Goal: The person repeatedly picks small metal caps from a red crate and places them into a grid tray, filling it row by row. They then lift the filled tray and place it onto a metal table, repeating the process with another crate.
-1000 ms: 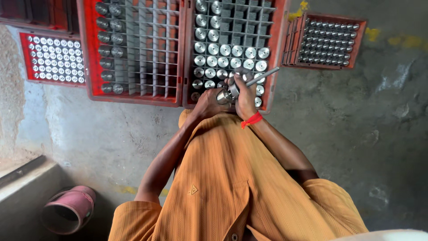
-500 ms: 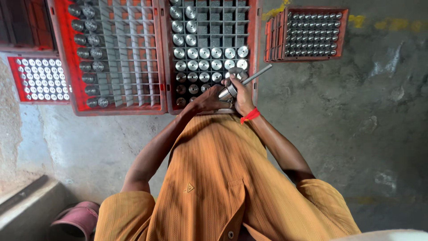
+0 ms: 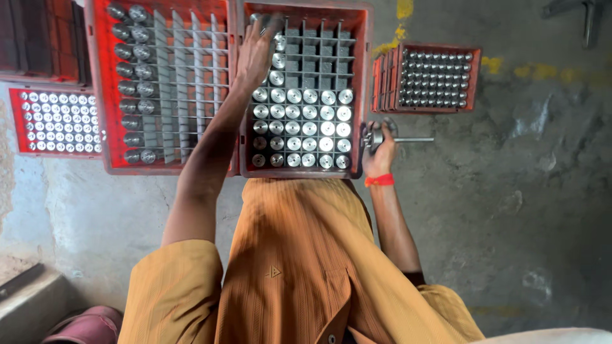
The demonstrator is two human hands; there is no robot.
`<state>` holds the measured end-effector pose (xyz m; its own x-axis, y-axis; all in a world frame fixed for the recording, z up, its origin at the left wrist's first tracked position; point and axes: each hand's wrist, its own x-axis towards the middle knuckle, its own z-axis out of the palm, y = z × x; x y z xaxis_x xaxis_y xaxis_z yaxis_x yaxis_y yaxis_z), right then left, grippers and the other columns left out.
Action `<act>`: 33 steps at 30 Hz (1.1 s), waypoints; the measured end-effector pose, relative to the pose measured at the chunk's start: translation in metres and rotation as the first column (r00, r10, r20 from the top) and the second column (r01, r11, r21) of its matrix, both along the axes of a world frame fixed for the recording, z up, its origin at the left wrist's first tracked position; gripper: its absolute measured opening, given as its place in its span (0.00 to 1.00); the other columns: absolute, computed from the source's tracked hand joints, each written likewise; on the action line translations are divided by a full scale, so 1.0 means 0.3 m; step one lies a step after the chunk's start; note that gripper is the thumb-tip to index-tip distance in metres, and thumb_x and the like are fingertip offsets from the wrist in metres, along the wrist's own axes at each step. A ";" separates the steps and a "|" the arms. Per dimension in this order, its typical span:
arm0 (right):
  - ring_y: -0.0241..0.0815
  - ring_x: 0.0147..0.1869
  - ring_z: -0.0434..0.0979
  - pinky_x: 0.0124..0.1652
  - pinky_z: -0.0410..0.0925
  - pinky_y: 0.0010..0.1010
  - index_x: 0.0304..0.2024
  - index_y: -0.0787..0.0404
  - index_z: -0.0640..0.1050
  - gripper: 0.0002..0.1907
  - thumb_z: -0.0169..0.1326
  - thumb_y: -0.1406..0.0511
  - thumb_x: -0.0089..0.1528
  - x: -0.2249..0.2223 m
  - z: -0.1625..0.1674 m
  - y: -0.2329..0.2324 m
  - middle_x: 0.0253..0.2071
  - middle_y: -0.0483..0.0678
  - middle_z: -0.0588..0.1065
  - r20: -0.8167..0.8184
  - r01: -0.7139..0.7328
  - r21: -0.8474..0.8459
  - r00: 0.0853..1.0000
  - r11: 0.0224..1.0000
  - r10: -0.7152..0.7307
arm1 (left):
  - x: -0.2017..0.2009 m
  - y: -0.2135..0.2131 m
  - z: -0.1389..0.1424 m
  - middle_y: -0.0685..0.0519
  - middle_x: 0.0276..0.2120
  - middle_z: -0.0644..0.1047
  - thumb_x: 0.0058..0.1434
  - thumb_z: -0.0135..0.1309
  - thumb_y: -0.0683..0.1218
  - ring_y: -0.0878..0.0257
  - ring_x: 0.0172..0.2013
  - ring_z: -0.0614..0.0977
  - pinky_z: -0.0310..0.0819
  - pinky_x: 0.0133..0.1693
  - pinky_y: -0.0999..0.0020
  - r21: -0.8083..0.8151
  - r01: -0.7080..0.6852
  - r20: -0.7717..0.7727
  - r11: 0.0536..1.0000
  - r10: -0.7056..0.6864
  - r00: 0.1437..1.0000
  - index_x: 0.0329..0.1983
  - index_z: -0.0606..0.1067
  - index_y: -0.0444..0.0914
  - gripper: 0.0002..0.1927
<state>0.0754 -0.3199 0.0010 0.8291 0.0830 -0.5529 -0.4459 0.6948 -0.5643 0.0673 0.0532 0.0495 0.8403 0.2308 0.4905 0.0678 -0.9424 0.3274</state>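
Two hands had parted since half a second earlier: the left hand (image 3: 258,48) reached to the far edge of the red gridded plastic crate (image 3: 305,89) on the floor, grip unclear, while the right hand (image 3: 377,150) gripped the shafted metal tool (image 3: 395,138) beside the crate's right edge.

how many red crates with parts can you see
4, maybe more hidden. Large gridded crate left of centre; large crate under the left hand; small tray at far left; small tray right, with others apparently stacked behind it.
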 end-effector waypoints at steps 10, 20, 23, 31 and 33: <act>0.44 0.41 0.81 0.44 0.76 0.35 0.47 0.61 0.75 0.07 0.53 0.73 0.67 -0.148 -0.070 0.010 0.33 0.49 0.77 -0.161 -0.124 -0.016 0.980 0.992 0.120 | -0.605 0.040 -0.034 0.48 0.46 0.82 0.63 0.55 0.39 0.49 0.43 0.84 0.80 0.41 0.57 -0.356 -0.269 -0.181 0.895 0.216 0.959 0.51 0.80 0.42 0.14; 0.43 0.41 0.81 0.42 0.75 0.34 0.46 0.59 0.75 0.06 0.52 0.72 0.66 -0.180 -0.062 0.130 0.34 0.47 0.77 -0.081 -0.326 -0.138 0.945 0.935 0.318 | -1.156 0.254 -0.167 0.43 0.39 0.77 0.49 0.63 0.52 0.45 0.38 0.78 0.70 0.36 0.45 0.359 -0.582 -0.369 0.730 0.684 0.630 0.43 0.76 0.41 0.19; 0.44 0.41 0.81 0.43 0.75 0.34 0.47 0.61 0.75 0.06 0.52 0.72 0.68 -0.190 -0.060 0.161 0.35 0.48 0.77 -0.090 -0.365 -0.117 0.930 0.924 0.356 | -1.128 0.292 -0.126 0.42 0.31 0.80 0.60 0.60 0.47 0.46 0.35 0.82 0.74 0.36 0.48 0.156 -0.609 -0.729 0.777 0.507 0.460 0.31 0.79 0.38 0.07; 0.44 0.42 0.81 0.39 0.75 0.34 0.45 0.59 0.74 0.04 0.50 0.70 0.68 -0.248 -0.104 0.066 0.35 0.48 0.77 -0.204 -0.420 -0.154 0.899 0.894 0.387 | -1.300 0.340 0.183 0.44 0.44 0.80 0.57 0.69 0.53 0.53 0.44 0.83 0.76 0.47 0.57 -0.660 -0.388 -0.227 0.644 0.322 0.919 0.53 0.80 0.33 0.26; 0.44 0.42 0.81 0.41 0.76 0.33 0.47 0.59 0.74 0.05 0.50 0.70 0.68 -0.255 -0.109 0.082 0.35 0.48 0.76 -0.201 -0.446 -0.122 0.886 0.887 0.418 | -1.243 0.310 0.164 0.48 0.52 0.79 0.60 0.66 0.51 0.58 0.52 0.82 0.77 0.54 0.62 -0.967 -0.016 0.067 0.254 0.318 0.946 0.63 0.75 0.34 0.30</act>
<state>-0.0012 -0.2954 -0.0316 0.6273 0.3110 -0.7140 -0.7766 0.3180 -0.5438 -0.3057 0.1461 0.0986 0.6319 0.7736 -0.0463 -0.0268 0.0814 0.9963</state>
